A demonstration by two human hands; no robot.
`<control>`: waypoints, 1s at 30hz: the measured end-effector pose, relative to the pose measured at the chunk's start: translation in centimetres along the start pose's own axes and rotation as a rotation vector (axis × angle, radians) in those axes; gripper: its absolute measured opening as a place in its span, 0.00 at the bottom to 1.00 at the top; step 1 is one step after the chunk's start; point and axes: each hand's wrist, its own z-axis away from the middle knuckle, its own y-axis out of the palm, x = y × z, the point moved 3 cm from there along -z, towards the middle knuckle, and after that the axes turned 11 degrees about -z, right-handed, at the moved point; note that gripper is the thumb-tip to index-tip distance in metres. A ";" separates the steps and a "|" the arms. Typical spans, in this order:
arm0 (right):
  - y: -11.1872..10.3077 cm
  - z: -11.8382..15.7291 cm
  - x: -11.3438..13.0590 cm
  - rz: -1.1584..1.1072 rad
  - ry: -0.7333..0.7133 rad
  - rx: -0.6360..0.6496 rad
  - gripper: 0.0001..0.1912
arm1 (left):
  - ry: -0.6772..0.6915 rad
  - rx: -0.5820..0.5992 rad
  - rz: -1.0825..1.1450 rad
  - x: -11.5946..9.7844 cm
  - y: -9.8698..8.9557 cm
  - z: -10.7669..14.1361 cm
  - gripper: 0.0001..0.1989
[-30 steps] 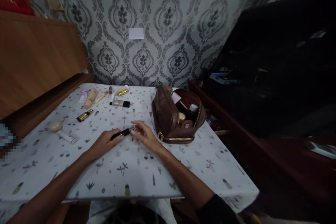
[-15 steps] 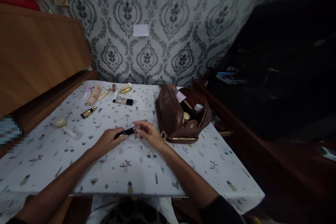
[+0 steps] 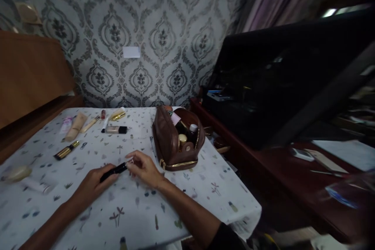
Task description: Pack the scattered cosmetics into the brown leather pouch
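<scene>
Brown wood panel (image 3: 32,78), upright at the left edge of the table before me. White tablecloth (image 3: 152,218), printed with small plants and fruit, under all the loose items that follow.

Cream round-headed piece (image 3: 20,172), blurred, near the table's left side; pale stick (image 3: 36,184) just beside it. Pink-and-white tube (image 3: 66,125), farther back. Gold-and-black tube (image 3: 66,150), lying aslant, nearer to me. Beige squeeze tube (image 3: 76,125), lying next to the pink-and-white one. Slim beige stick (image 3: 90,124), to its right.

My left hand (image 3: 98,181), low over the cloth, fingers and thumb closed round the dark body of a black tube (image 3: 114,172).

Small red vial (image 3: 103,114), at the back. Clear bottle with black cap (image 3: 115,129), on its side. Gold tube (image 3: 118,115), lying behind the bottle.

The black tube, held aslant between my two hands, its paler end to the right. My right hand (image 3: 145,170), thumb and forefinger pinching that paler end, the other fingers curled.

Brown bag (image 3: 165,142), leather-look, gold zip, standing open; inside, a white-capped bottle (image 3: 193,128) and a pale yellow lid (image 3: 182,138). Dark red desk (image 3: 272,164), beyond the table; white paper (image 3: 342,150) on it, far right.
</scene>
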 end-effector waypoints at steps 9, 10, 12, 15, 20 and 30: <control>-0.7 0.2 -0.4 0.055 0.123 -0.140 0.28 | 0.133 -0.271 -0.298 0.6 0.0 -0.1 0.22; -0.8 0.2 -0.5 0.073 0.132 -0.171 0.28 | 0.177 -0.315 -0.346 0.5 -0.1 -0.1 0.23; -1.0 0.2 -0.8 0.079 0.179 -0.217 0.30 | 0.246 -0.372 -0.411 0.3 -0.3 -0.3 0.26; -1.1 0.2 -0.4 0.043 0.154 -0.240 0.29 | 0.274 -0.354 -0.393 0.0 -0.6 -1.0 0.27; -0.9 0.2 1.4 -0.079 -0.078 -0.145 0.27 | 0.180 -0.245 -0.238 -0.3 -1.3 -2.5 0.24; -1.4 0.3 3.6 -0.126 -0.087 -0.202 0.20 | 0.317 -0.390 -0.259 -1.3 -2.3 -3.8 0.22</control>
